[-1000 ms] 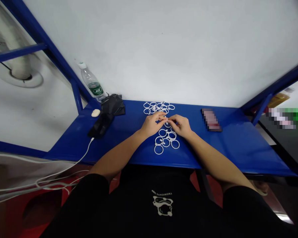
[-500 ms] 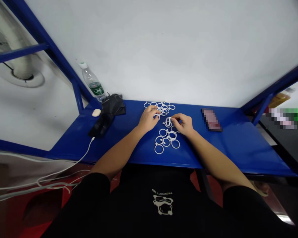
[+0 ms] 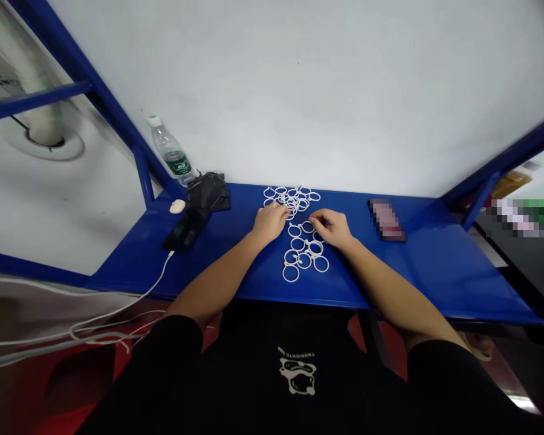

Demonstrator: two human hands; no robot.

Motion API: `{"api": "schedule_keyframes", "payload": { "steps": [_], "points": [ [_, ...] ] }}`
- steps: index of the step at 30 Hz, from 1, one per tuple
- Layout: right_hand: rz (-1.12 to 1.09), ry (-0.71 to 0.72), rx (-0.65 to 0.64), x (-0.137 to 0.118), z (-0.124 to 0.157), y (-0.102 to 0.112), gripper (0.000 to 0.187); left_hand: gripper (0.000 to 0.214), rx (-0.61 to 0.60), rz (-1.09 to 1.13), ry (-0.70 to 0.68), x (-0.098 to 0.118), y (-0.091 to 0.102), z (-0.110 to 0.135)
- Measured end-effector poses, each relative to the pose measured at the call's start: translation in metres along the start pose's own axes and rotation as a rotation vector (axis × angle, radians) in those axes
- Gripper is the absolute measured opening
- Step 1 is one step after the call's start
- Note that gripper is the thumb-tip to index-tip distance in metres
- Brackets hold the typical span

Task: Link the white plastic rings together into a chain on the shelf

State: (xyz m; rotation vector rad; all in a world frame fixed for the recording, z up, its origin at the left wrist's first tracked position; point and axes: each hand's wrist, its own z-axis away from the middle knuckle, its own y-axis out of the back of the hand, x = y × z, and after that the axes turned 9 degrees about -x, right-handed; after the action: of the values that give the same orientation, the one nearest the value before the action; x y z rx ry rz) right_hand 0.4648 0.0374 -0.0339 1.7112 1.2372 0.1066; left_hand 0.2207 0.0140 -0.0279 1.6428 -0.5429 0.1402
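Observation:
Thin white plastic rings with small tabs lie in two groups on the blue tabletop [image 3: 236, 266]. At the wall is the far ring pile [image 3: 292, 197], with some rings overlapping. My left hand [image 3: 272, 222] rests at its near edge, fingers drawn together on a ring there, partly hidden by the fingertips. My right hand [image 3: 332, 228] is closed in a pinch at the edge of a white ring [image 3: 307, 227]. Another single ring [image 3: 294, 230] lies just left of that one. Nearer my body spreads the loose near group of rings [image 3: 291, 273].
A dark phone [image 3: 387, 220] lies to the right. On the left are a water bottle [image 3: 174, 154] against the wall, a crumpled black bag [image 3: 208, 192], a black device [image 3: 181, 229] with a white cable [image 3: 156, 281], and a small cream-coloured object [image 3: 177, 206]. Blue frame posts [image 3: 142, 175] bound the table.
The rings held upright at my right fingertips now lie flatter and apart, one shifted left. My left hand's fingers have drawn together at the edge of the far pile.

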Motion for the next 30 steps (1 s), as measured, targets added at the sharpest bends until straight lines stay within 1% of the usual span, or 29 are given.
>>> {"api": "schedule_keyframes", "payload": {
  "steps": [3, 6, 9, 13, 17, 21, 26, 28, 30],
  "points": [
    [-0.011, -0.009, 0.005, 0.001, 0.001, -0.001, 0.022, 0.017, 0.092, 0.062, -0.128, 0.004, 0.001, 0.001],
    [-0.047, -0.003, -0.031, 0.000, 0.000, -0.001, 0.032, 0.018, 0.148, 0.124, -0.276, 0.008, -0.003, 0.002],
    [-0.048, 0.013, -0.077, -0.001, 0.000, 0.000, 0.039, 0.019, 0.181, 0.172, -0.362, 0.012, -0.009, 0.003],
    [-0.044, 0.001, -0.094, -0.001, -0.001, 0.001, 0.039, 0.024, 0.258, 0.212, -0.402, 0.014, -0.013, 0.003],
    [-0.053, -0.004, -0.098, 0.001, -0.001, 0.000, 0.037, 0.017, 0.336, 0.241, -0.437, 0.015, -0.012, 0.004],
    [-0.010, 0.019, -0.106, 0.000, -0.001, 0.002, 0.032, 0.006, 0.341, 0.260, -0.454, 0.016, -0.010, 0.005],
    [0.030, 0.045, -0.129, -0.004, -0.001, 0.004, 0.033, 0.005, 0.350, 0.278, -0.435, 0.016, -0.010, 0.004],
    [0.034, 0.055, -0.117, -0.006, -0.001, 0.004, 0.033, 0.005, 0.363, 0.290, -0.433, 0.015, -0.011, 0.003],
    [0.026, 0.061, -0.077, -0.007, 0.000, 0.004, 0.032, 0.005, 0.375, 0.300, -0.430, 0.014, -0.012, 0.002]
  ]
}}
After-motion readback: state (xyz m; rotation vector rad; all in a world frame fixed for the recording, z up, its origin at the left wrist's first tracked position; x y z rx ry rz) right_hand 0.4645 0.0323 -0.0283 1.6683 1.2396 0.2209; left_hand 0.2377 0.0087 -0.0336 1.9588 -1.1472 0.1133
